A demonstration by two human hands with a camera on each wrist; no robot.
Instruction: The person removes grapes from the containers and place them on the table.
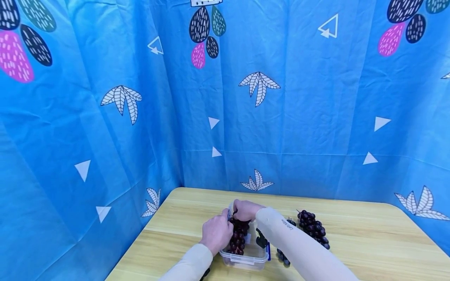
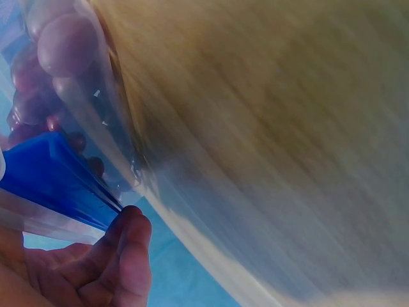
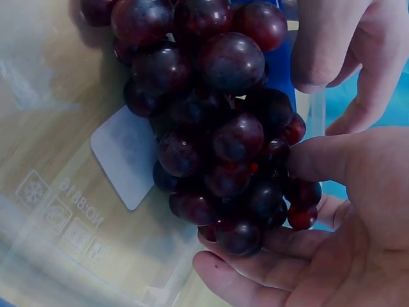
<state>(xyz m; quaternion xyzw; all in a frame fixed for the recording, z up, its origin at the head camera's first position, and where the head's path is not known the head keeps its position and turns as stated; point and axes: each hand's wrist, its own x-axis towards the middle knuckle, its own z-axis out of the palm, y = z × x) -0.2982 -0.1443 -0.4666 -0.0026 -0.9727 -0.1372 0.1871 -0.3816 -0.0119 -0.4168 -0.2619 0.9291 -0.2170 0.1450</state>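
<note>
A clear plastic container (image 1: pixel 246 265) with blue side latches stands on the table. Inside it, along the left, lies a bunch of dark red grapes (image 1: pixel 238 238). My right hand (image 1: pixel 246 210) reaches over the far end of the container. In the right wrist view, its thumb and fingers curl round the end of the grape bunch (image 3: pixel 238 137). At the container's left side, my left hand (image 1: pixel 217 233) pinches the edge of a blue latch (image 2: pixel 57 176), as the left wrist view shows. A label and printed symbols show on the container's bottom.
To the right of the container, more dark grapes (image 1: pixel 313 227) lie on the wooden table (image 1: pixel 365 238), partly hidden by my right forearm. Other grapes (image 1: pixel 283 257) show below that sleeve. A blue patterned curtain (image 1: pixel 299 128) hangs behind and to the left of the table.
</note>
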